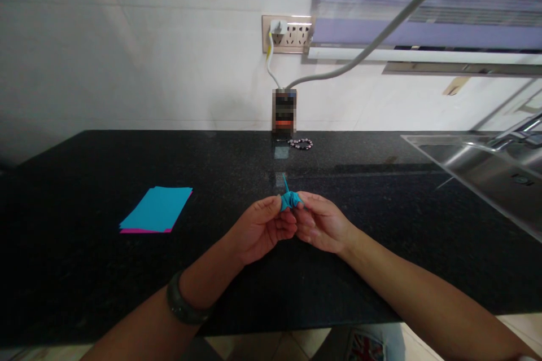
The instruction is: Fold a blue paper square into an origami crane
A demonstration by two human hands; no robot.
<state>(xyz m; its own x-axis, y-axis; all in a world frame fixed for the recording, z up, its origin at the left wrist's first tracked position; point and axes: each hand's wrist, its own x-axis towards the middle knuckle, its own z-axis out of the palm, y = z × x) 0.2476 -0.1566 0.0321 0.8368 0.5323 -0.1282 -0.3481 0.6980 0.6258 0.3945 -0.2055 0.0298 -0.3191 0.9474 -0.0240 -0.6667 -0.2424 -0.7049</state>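
Note:
A small folded piece of blue paper is held up over the black countertop, between my two hands. A thin blue point of it sticks upward. My left hand pinches its left side between thumb and fingers; a dark bangle circles that wrist. On the right side, the thumb and fingers of my right hand close on the same paper. To the left, a stack of blue sheets with pink edges showing beneath lies on the countertop.
Against the wall stands a small blurred device with cables, and a beaded strap lies by it. A wall socket is above. At the right is a metal sink with a faucet.

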